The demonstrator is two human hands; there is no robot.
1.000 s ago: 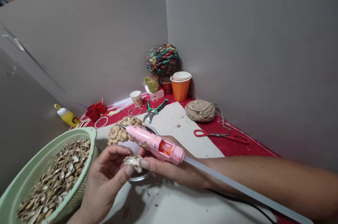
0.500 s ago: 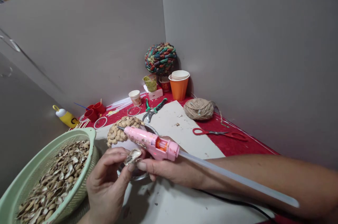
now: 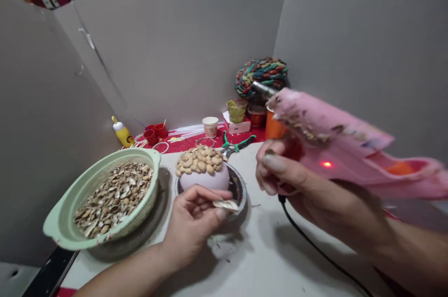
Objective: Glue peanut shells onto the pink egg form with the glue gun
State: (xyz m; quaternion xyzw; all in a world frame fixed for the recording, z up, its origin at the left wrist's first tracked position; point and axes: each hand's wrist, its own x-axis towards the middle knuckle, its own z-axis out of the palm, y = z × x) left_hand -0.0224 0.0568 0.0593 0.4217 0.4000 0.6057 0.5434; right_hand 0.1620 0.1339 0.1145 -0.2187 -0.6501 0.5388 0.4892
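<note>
My left hand pinches a pale nut shell between thumb and fingers, just in front of a metal bowl. In that bowl sits a pink ball whose top is covered with glued shells. My right hand grips a pink glue gun, raised close to the camera and blurred, its metal nozzle pointing up and left. A red light glows on the gun. Its black cord trails across the white board.
A green colander full of shells stands at the left. At the back are a yellow bottle, red cups, a paper cup, green-handled pliers, an orange cup and a multicoloured ball. Grey partition walls close in the corner.
My right hand has lifted the glue gun up and to the right, away from the shell. My left hand has lowered the shell toward the bowl. The view has swung left.
</note>
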